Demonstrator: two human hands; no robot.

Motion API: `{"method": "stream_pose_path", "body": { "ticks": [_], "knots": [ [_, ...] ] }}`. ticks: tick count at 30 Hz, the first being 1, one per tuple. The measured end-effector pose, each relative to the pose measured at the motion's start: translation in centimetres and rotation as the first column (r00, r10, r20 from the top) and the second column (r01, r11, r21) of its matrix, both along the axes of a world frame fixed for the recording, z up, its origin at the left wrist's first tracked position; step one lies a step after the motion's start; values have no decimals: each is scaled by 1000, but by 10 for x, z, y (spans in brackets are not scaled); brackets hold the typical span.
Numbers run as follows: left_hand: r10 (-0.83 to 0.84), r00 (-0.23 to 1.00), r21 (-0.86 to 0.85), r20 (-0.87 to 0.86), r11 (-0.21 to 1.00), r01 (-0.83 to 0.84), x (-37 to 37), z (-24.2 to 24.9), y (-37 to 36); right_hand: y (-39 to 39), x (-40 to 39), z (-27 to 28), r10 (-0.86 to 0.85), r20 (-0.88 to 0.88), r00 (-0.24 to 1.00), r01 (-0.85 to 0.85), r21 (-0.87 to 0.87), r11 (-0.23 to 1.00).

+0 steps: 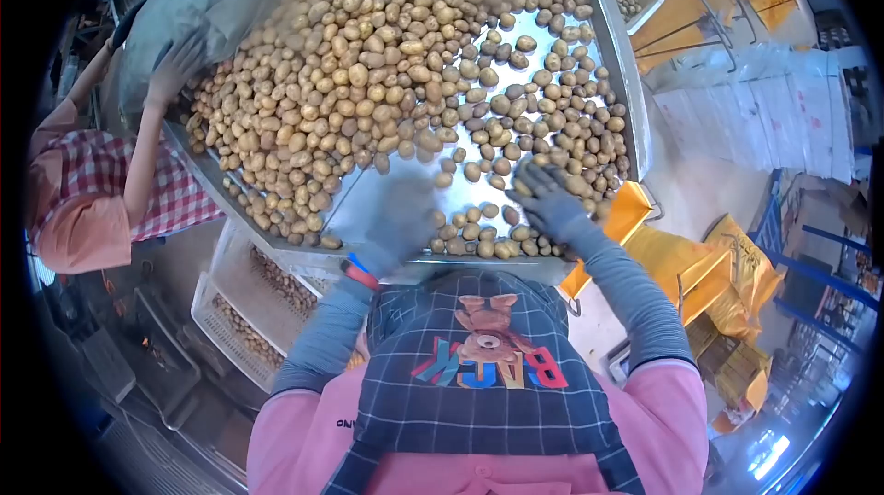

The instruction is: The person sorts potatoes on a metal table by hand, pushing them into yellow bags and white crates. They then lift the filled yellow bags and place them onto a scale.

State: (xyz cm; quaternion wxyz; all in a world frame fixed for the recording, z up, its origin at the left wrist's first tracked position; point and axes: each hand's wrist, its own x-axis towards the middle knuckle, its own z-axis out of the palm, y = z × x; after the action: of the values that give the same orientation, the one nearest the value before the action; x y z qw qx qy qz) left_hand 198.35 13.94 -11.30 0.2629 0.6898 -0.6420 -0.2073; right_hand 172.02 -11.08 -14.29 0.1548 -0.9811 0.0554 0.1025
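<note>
A big heap of small brown potatoes (368,62) covers most of a metal sorting table (354,196). My right hand (552,205), in a grey glove, lies palm down among potatoes near the table's front right, its fingers stretched out and touching some of them. Over the bare metal at the front, my left hand (402,214), gloved too, is smeared by motion, so its fingers do not show clearly. A row of loose potatoes (474,237) rests along the front edge between the hands.
At the left a co-worker's gloved hand (177,67) presses on a pale sack (207,2) over the heap. White crates (226,265) holding potatoes stand below the table's left side. Yellow bags (677,265) hang at the right, near stacked white packs (764,117).
</note>
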Motion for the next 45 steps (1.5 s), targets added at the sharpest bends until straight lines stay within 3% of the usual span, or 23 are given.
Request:
{"method": "stream_pose_path", "body": {
  "ticks": [1,3,5,7,9,11,14,17,19,21,24,25,26,28,30,32,34,35,38,39,40,44,45],
  "knots": [
    [398,909,-239,124,901,-362,23,-3,-4,-10,-1,5,-56,33,998,58,-59,997],
    [828,534,-448,170,548,-707,86,-13,-23,-30,10,1,-188,105,977,197,-87,976],
    [802,550,-283,234,598,-750,108,-35,-37,-52,57,-15,-292,582,759,346,18,938],
    [692,454,-244,561,663,-708,59,-10,-71,-75,128,-2,-527,508,682,517,175,838],
    [586,769,-88,255,806,-585,28,-38,-65,-84,192,-10,-707,381,595,602,372,707],
    [382,905,15,187,920,-391,-18,-26,-58,-60,228,-14,-601,307,738,635,-16,772],
    [71,948,83,309,991,-101,-46,-33,-16,-29,198,-19,-308,288,907,314,29,949],
    [112,988,-96,-108,988,-122,-21,-47,40,-24,112,-10,-218,241,946,249,-105,963],
    [351,923,-133,159,934,-332,1,-34,78,-44,62,-8,-257,259,931,277,-41,960],
    [673,596,-46,439,679,-733,15,-30,101,-51,40,-5,-299,239,924,305,16,952],
    [681,495,171,539,488,-856,14,-33,88,-33,41,-15,-508,317,801,584,-225,780],
    [637,558,131,532,589,-797,2,-37,80,-7,61,-5,-528,466,710,665,-196,721],
    [585,614,86,530,684,-725,-15,-40,67,22,78,24,-662,309,683,682,55,729],
    [366,888,385,279,804,-453,-57,-30,42,65,76,46,-288,246,925,286,46,957],
    [279,946,380,162,868,-321,-65,0,29,97,22,9,-33,238,971,18,65,998],
    [172,966,179,-196,974,-137,-54,-7,34,78,-18,11,-89,211,973,70,94,993],
    [298,778,192,-553,954,-229,-17,3,54,61,-50,15,-140,184,973,116,137,984],
    [366,894,-64,-258,917,-394,5,-9,66,52,-59,19,-202,115,972,186,136,973],
    [857,491,-94,159,508,-856,69,-10,67,30,-25,58,-363,-121,924,380,165,910],
    [854,496,-97,158,513,-853,68,-10,64,26,-1,67,-445,-288,848,505,181,844],
    [627,592,-31,506,699,-714,67,-12,61,24,20,57,-476,-163,864,501,180,847],
    [378,867,172,324,878,-446,35,-43,55,29,97,18,-499,-115,859,505,21,863],
    [367,902,105,226,912,-397,20,-40,60,20,110,16,-405,-297,865,425,2,905]
  ]
}}
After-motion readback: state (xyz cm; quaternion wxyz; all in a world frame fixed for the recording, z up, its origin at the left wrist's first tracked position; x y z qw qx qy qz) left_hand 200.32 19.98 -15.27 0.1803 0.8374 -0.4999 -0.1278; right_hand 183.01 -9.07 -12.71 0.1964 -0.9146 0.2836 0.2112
